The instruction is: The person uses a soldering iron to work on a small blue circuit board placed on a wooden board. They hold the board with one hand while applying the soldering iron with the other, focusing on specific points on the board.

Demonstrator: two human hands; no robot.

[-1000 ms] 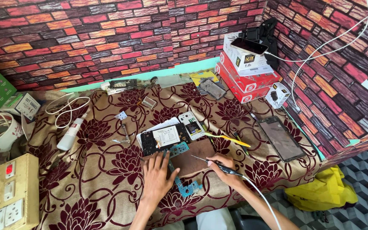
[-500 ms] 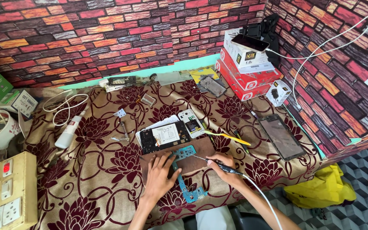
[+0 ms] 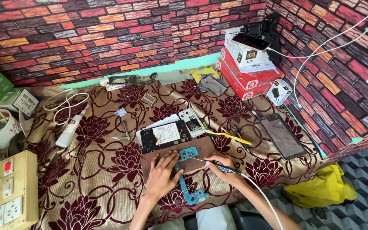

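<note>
My left hand (image 3: 162,173) lies flat on a brown board (image 3: 201,147), fingers spread, pressing beside a blue circuit board (image 3: 189,175) that runs from the brown board down over the table edge. My right hand (image 3: 221,167) grips a thin soldering iron (image 3: 218,165) with a white cable; its tip touches the upper part of the circuit board. Just beyond the brown board lies an opened black phone (image 3: 165,134) with a white phone part (image 3: 192,122) next to it.
A yellow pry tool (image 3: 228,136) and a dark screen panel (image 3: 282,135) lie to the right. Red and white boxes (image 3: 245,72) stand at the back right. A white tube (image 3: 70,131), white cables (image 3: 64,104) and a switch board (image 3: 6,194) sit on the left.
The view has tilted down and closer. My left hand has slid slightly right onto the brown board; the right hand keeps the iron's tip on the circuit board.
</note>
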